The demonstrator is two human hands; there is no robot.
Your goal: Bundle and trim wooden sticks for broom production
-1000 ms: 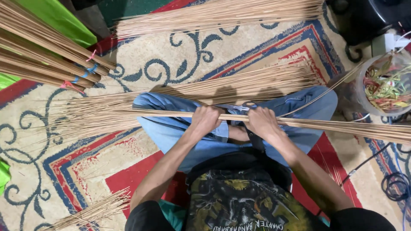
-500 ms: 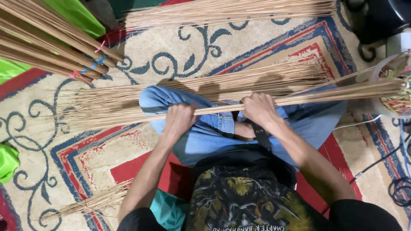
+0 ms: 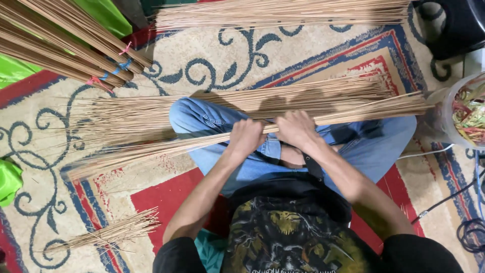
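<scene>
Seated cross-legged on a patterned rug, I grip a long bundle of thin sticks across my lap. My left hand is curled into a fist around the bundle, knuckles up; my right hand is closed around it just beside, the two hands near each other at the bundle's middle. The bundle lies tilted, its left end low over the rug and its right end higher, reaching toward a clear tub of coloured bands at the frame's right edge.

Behind the bundle, a loose heap of sticks lies spread over my jeans and the rug, partly hidden by my hands. Farther off, another layer of sticks runs along the top of the frame. At upper left, tied bundles with pink and blue bands rest on green sheeting. A small sheaf lies alone on the rug at lower left, well apart from the hands. A dark container sits at upper right, and cables trail along the right edge. My forearms and black shirt block the rug directly below.
</scene>
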